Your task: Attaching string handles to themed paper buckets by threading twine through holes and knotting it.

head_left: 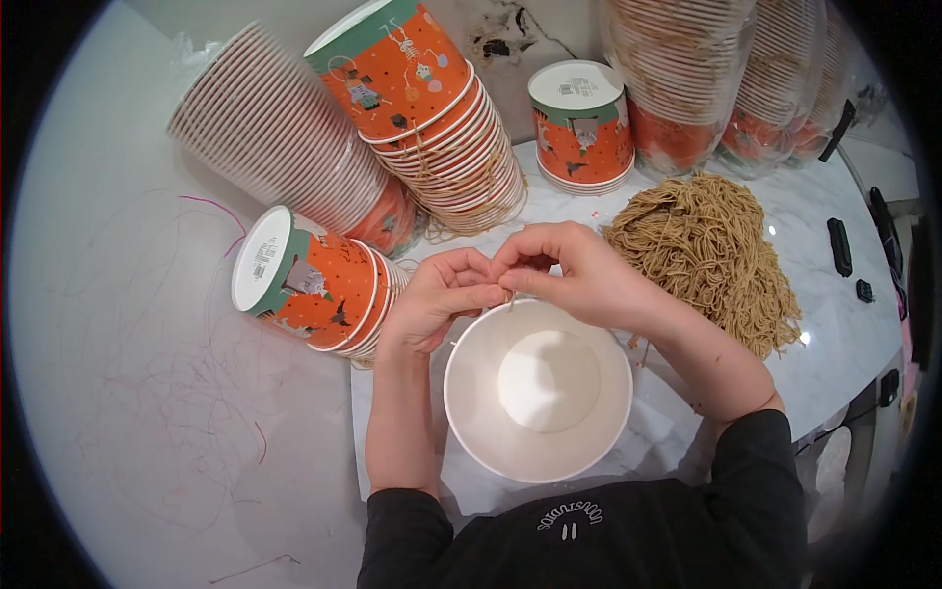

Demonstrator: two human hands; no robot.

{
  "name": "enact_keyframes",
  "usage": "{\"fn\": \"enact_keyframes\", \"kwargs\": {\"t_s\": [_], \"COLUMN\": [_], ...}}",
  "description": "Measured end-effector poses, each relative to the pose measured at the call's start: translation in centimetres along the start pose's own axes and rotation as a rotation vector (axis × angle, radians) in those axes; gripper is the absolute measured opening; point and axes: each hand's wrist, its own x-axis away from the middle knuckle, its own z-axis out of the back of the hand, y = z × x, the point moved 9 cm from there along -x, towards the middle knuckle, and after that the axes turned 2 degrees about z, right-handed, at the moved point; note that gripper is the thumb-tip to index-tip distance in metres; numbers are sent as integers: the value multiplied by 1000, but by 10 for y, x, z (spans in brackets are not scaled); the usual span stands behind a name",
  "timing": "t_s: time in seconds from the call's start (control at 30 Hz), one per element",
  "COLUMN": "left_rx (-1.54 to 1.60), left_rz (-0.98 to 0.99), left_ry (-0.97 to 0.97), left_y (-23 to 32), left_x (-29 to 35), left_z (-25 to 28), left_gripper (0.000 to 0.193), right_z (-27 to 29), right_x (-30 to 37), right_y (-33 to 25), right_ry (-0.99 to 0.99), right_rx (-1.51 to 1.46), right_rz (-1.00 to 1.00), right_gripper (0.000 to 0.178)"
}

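A white-lined paper bucket [471, 422] stands open side up on the table in front of me, with nothing visible inside. At its far rim my left hand [442, 294] and my right hand [569, 270] meet, thumbs and fingertips pinched together. A short bit of tan cord [511, 302] shows just below the fingertips; the fingers hide most of it. Beyond my right forearm lies a big heap of tan cords [711, 255].
Orange and green paper buckets lean in stacks at the left [324, 285] and back [422, 108]; cords hang along the back stack. Another short stack [581, 128] stands upright. Bagged stacks [677, 79] fill the back right. Small black objects [839, 247] lie near the right edge.
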Motion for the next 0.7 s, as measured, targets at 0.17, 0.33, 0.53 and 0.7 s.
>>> {"fn": "enact_keyframes", "kwargs": {"t_s": [0.17,0.33,0.53,0.7], "left_rx": [-30,-78,-287,-268], "left_rz": [23,22,9,10], "left_ry": [-66,-76,41,29], "left_y": [0,-1,5,8], "left_x": [0,2,6,5], "left_z": [-4,-3,4,-6], "left_gripper": [25,25,19,6], "right_z": [5,-3,-10,-6], "right_x": [3,2,7,10], "right_y": [-11,4,-6,-21], "right_ry": [3,-72,-113,-51], "right_rx": [82,-2,64,176], "right_rz": [0,-52,-33,37], "right_gripper": [14,15,11,16]}}
